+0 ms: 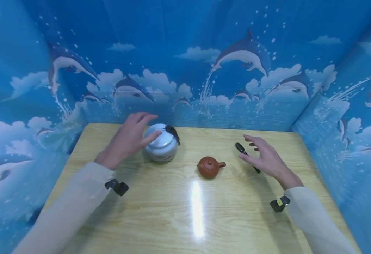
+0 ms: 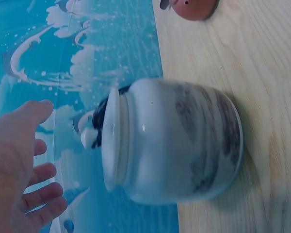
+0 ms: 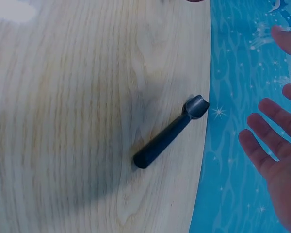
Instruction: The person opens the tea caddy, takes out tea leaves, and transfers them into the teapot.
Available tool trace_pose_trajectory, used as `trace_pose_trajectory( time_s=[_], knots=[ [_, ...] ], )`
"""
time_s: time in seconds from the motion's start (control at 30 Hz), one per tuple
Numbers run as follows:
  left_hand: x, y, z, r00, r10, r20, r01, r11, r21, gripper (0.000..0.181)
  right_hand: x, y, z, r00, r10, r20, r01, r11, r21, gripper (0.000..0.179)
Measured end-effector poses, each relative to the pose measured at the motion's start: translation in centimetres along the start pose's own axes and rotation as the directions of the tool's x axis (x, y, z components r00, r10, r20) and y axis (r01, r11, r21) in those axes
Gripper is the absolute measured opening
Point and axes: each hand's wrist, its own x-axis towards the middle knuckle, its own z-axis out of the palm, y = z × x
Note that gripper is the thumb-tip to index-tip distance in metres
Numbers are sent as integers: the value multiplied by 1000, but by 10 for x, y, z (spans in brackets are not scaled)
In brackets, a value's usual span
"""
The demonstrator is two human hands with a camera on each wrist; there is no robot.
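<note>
A white lidded jar (image 1: 161, 147) with a dark painted landscape (image 2: 208, 126) stands upright at the back left of the table. My left hand (image 1: 134, 135) hovers beside its lid, fingers apart and holding nothing; in the left wrist view a gap shows between the hand (image 2: 19, 170) and the lid (image 2: 114, 141). A dark tassel (image 1: 172, 134) hangs at the lid's knob. To the right lies a black scoop (image 3: 167, 138) with a long handle. Above it is my right hand (image 1: 264, 157), fingers spread, with nothing held; the right wrist view shows that hand (image 3: 281, 141) apart from the scoop.
A small reddish-brown teapot (image 1: 209, 167) sits between the two hands, its spout towards the right. The light wooden table (image 1: 160, 211) ends at a blue curtain (image 1: 172, 53) printed with dolphins, which also runs along both sides.
</note>
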Motion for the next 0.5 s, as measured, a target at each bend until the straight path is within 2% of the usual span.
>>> trace_pose_trajectory(
  time_s=[0.2, 0.37, 0.5],
  knots=[
    [5, 14, 5, 999, 47, 0, -47, 999, -5, 64, 2, -4, 6, 1000, -13, 5, 12, 1000, 24, 82],
    [9, 24, 12, 994, 109, -1, -109, 994, -22, 64, 5, -8, 11, 999, -50, 6, 50, 998, 27, 80],
    [11, 33, 19, 991, 130, 14, -129, 991, -39, 66, 8, -14, 16, 997, -77, 5, 76, 997, 28, 78]
  ],
)
